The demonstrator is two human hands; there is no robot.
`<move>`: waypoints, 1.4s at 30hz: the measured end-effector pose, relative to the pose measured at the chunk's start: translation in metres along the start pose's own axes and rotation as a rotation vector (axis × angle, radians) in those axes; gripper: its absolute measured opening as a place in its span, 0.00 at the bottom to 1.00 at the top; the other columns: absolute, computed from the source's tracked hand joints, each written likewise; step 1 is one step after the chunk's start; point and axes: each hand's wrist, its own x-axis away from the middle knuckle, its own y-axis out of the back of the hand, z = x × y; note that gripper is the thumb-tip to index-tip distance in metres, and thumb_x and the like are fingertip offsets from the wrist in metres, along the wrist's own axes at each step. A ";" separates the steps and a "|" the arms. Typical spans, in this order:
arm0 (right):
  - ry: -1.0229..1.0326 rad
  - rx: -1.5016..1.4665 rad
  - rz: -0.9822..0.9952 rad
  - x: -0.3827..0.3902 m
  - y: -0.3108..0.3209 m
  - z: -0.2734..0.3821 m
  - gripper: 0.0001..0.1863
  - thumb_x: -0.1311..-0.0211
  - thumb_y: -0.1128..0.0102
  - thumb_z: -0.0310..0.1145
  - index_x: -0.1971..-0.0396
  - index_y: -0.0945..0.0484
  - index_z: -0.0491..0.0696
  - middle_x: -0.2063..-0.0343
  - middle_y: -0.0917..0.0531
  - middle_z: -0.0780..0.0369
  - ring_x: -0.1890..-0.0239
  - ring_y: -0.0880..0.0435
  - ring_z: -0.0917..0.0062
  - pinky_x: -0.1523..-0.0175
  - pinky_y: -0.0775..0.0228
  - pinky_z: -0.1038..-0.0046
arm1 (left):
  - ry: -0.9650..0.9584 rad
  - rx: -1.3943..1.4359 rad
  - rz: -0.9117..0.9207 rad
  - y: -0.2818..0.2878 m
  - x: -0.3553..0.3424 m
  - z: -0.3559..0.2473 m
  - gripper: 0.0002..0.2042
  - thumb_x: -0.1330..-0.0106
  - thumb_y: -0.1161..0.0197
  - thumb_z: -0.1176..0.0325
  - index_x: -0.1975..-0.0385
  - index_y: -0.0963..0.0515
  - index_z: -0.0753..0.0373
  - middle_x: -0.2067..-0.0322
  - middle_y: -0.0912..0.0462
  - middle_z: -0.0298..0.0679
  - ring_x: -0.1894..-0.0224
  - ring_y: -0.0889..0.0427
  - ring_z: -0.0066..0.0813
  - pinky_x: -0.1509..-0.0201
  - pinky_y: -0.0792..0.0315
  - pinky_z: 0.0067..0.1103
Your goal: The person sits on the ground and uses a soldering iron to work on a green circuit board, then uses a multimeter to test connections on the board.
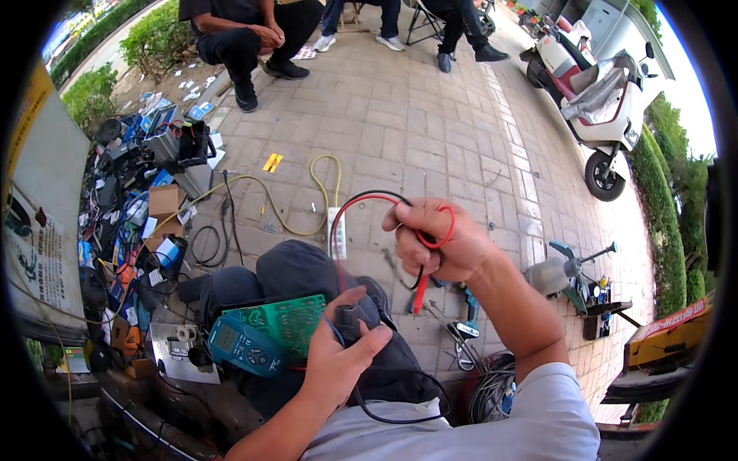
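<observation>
My right hand (442, 238) is raised and closed around red and black test leads (377, 195). A red probe end (420, 295) hangs below its fingers. The leads arc over to my left hand (342, 349), which has them between thumb and fingers; a dark part there is partly blurred. Black cable loops out below that hand. On my dark-trousered lap rest a green circuit board (296, 316) and, overlapping it, a blue handheld meter (244, 346) with a small display.
A heap of boxes, cables and electronics (127, 223) lies at left. On the paving are a white power strip (337, 234) with yellow cord, hand tools (465, 330) and a cable coil (492, 384). People (246, 38) sit or squat ahead; a scooter (607, 107) stands right.
</observation>
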 end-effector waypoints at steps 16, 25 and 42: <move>-0.212 0.456 0.549 0.023 0.026 -0.085 0.26 0.50 0.32 0.32 0.52 0.28 0.39 0.73 0.20 0.66 0.74 0.27 0.90 0.72 0.35 0.83 | 0.220 0.235 0.051 0.003 -0.003 -0.028 0.08 0.36 0.47 0.69 0.76 0.31 0.64 0.94 0.40 0.30 0.92 0.42 0.19 0.86 0.46 0.19; 0.199 -0.018 0.246 0.031 0.053 -0.091 0.07 0.49 0.37 0.23 0.69 0.23 0.38 0.77 0.20 0.55 0.88 0.32 0.84 0.84 0.44 0.84 | -0.069 -0.097 0.141 0.018 0.021 0.006 0.15 0.33 0.50 0.64 0.53 0.40 0.67 0.79 0.33 0.37 0.82 0.38 0.16 0.79 0.42 0.15; 0.236 0.459 0.189 0.023 -0.024 -0.075 0.11 0.49 0.33 0.29 0.68 0.22 0.38 0.76 0.20 0.61 0.76 0.22 0.82 0.73 0.31 0.83 | -0.153 -0.315 0.127 0.044 0.038 0.019 0.17 0.33 0.47 0.63 0.52 0.35 0.69 0.71 0.29 0.33 0.74 0.34 0.14 0.69 0.37 0.13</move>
